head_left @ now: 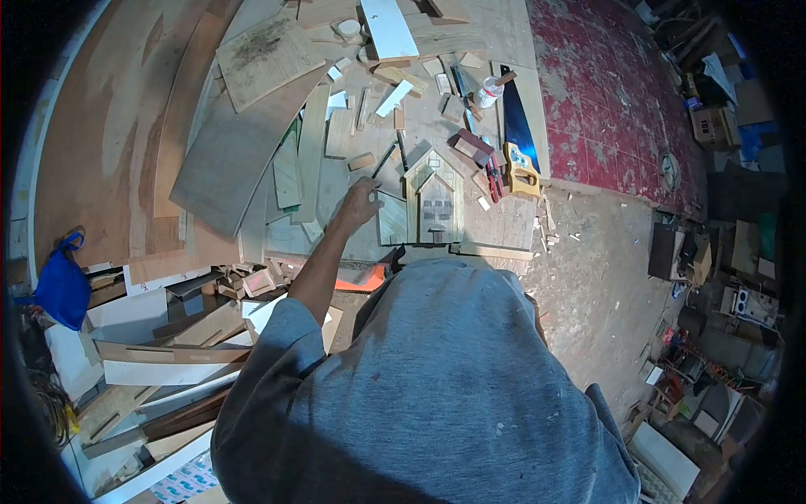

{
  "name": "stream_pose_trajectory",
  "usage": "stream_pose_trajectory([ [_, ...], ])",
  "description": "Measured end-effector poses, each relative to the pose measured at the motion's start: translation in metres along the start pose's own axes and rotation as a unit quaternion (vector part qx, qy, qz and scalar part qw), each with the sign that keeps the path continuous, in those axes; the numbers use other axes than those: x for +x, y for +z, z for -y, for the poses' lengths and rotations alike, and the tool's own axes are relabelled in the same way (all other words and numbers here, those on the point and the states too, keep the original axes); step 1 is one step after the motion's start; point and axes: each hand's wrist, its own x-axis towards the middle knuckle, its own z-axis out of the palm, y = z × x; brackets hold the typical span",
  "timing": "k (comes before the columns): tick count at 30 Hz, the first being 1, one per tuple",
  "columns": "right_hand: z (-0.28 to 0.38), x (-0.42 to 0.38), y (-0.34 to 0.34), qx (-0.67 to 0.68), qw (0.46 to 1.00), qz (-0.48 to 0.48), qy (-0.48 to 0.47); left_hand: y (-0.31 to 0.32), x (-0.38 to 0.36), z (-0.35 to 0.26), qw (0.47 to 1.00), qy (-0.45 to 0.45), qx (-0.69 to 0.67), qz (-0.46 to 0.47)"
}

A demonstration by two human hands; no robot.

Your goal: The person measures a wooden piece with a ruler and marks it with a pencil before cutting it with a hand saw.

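Left hand (361,202): fingers curled, at near end of thin dark stick (386,158); cannot tell if gripped. Small wooden house (436,210) is right of this hand, near, not touching. Farther right: handsaw (521,139) on bench (504,228). Right hand hidden; state unknown.

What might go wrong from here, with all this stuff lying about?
The little wooden house sits near the close edge of the work surface, so a bump might knock it off. The left hand could get nicked if it strays across to the saw, which lies uncovered. The jar with a stick poking out might tip if nudged.
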Motion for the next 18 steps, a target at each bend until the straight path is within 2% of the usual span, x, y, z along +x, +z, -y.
stream_pose_trajectory([
  [6, -0.002, 0.007, 0.005, -0.002, 1.0, -0.005, -0.003, 0.0, 0.007, 0.005, 0.999, 0.008, 0.012, 0.042],
  [9, -0.003, 0.01, 0.007, -0.003, 1.0, -0.007, -0.003, 0.001, 0.012, 0.006, 0.997, 0.059, 0.033, 0.033],
  [12, -0.003, 0.012, 0.007, -0.007, 1.0, -0.008, -0.001, 0.002, 0.015, 0.0, 0.997, 0.016, 0.042, 0.066],
  [14, -0.003, 0.015, 0.005, -0.011, 1.0, -0.009, -0.002, 0.001, 0.015, -0.003, 0.989, 0.003, 0.133, 0.069],
  [18, 0.0, 0.026, -0.001, -0.023, 1.0, -0.006, -0.01, 0.002, 0.016, -0.008, 0.985, -0.036, 0.149, 0.075],
])
